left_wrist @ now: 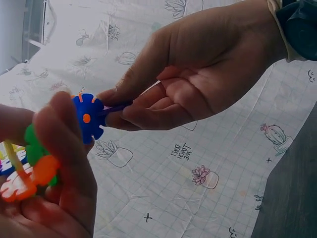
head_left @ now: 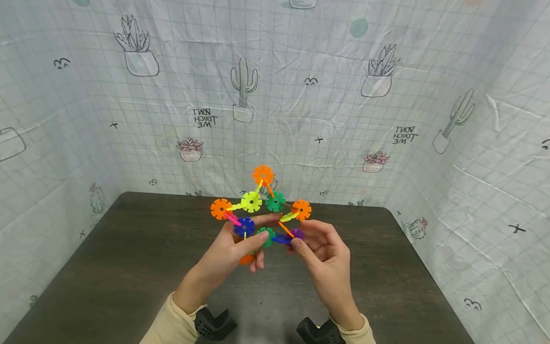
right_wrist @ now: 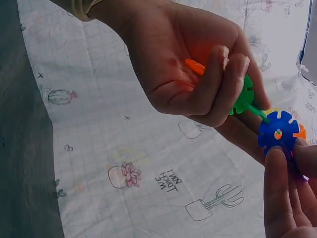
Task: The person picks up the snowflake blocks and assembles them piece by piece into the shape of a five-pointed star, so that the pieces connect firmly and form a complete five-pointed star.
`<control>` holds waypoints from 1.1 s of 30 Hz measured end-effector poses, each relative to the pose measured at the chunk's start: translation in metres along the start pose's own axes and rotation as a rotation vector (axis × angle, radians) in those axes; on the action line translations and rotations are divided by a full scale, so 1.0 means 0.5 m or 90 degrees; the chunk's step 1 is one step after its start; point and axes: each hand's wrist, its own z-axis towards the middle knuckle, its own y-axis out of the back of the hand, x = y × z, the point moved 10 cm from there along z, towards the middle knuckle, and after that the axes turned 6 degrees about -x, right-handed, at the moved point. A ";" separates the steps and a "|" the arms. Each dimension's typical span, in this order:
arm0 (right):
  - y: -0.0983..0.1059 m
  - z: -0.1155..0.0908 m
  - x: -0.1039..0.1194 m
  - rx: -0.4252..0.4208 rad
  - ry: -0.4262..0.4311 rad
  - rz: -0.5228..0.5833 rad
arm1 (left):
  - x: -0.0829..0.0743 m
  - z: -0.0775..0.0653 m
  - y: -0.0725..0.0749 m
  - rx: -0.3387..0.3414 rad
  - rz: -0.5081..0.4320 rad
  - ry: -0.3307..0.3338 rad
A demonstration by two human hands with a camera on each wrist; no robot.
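Note:
Both hands hold a closed loop of notched plastic discs (head_left: 251, 201) up above the table, an orange disc (head_left: 263, 175) at its top. My left hand (head_left: 225, 251) grips the lower left part, its thumb on a green disc (head_left: 266, 237). Near its palm are a dark blue disc (head_left: 244, 226) and an orange disc (head_left: 246, 259), partly hidden by the hand. Thumb and fingers of my right hand (head_left: 328, 258) pinch a purple disc (head_left: 297, 234) at the lower right. That purple disc (left_wrist: 118, 107) is slotted into a blue disc (left_wrist: 90, 119), seen edge-on in the left wrist view.
Below the hands lies a dark wooden table (head_left: 129, 267). A pale cloth (head_left: 275, 95) printed with cacti and pots hangs behind it and along both sides. Black devices (head_left: 215, 324) are worn at both wrists, by the cream sleeves (head_left: 172, 325).

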 end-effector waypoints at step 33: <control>-0.006 -0.013 0.000 -0.025 -0.074 0.055 | -0.008 0.002 -0.006 -0.027 -0.024 -0.042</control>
